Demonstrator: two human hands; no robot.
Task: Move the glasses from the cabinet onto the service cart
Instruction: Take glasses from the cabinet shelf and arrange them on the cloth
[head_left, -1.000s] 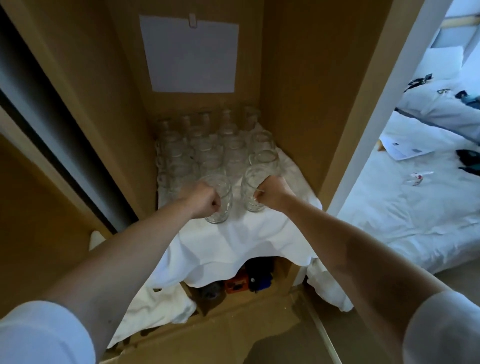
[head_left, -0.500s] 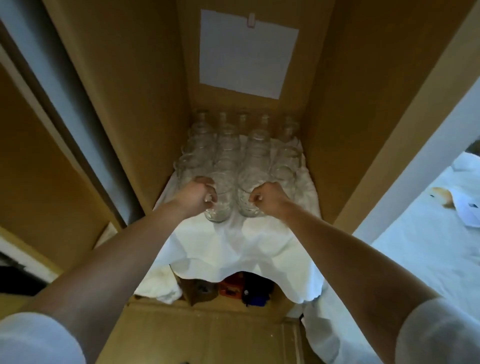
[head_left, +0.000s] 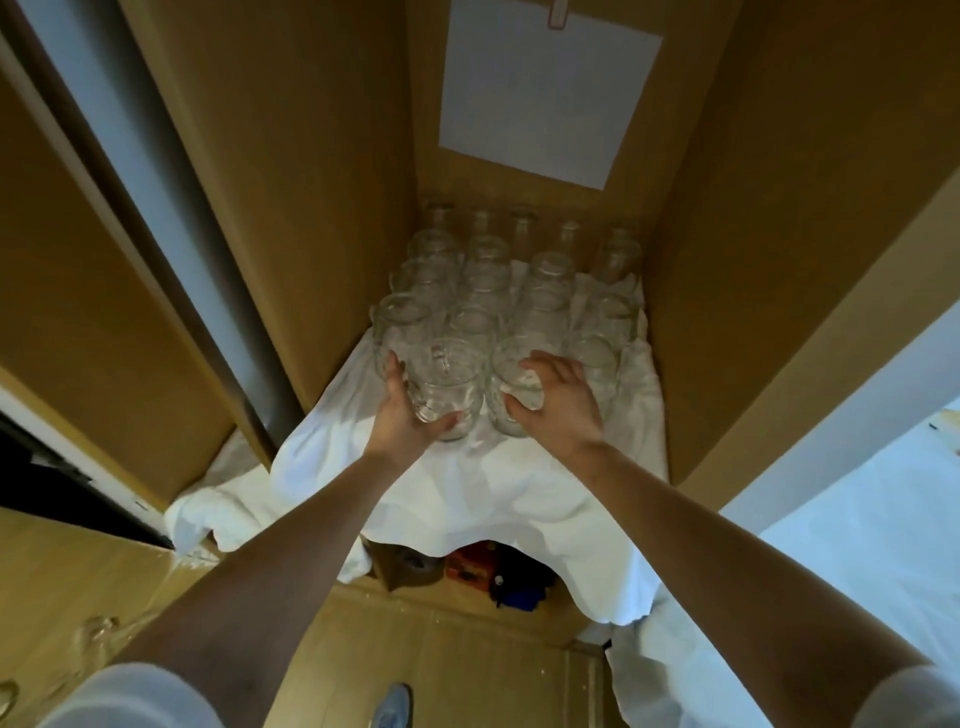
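Several clear glass mugs (head_left: 540, 312) stand in rows on a white cloth (head_left: 467, 499) on the cabinet shelf. My left hand (head_left: 400, 415) holds the front left mug (head_left: 449, 387) from its left side, thumb curled under its near wall. My right hand (head_left: 563, 405) wraps the front right mug (head_left: 511, 379) from the right, fingers spread over its top and thumb on its near side. Both mugs appear to rest on the cloth. A wooden surface (head_left: 62, 582) at the lower left carries a clear glass (head_left: 96, 631).
Wooden cabinet walls (head_left: 311, 197) close in on both sides, with a white sheet of paper (head_left: 545, 88) on the back panel. Small red and blue items (head_left: 472, 566) lie under the shelf. White bedding (head_left: 857, 561) is at the right.
Both hands were fists beside the front mugs, seemingly at their handles; now they wrap round the mugs' bodies. The view has tilted and shifted toward the cabinet.
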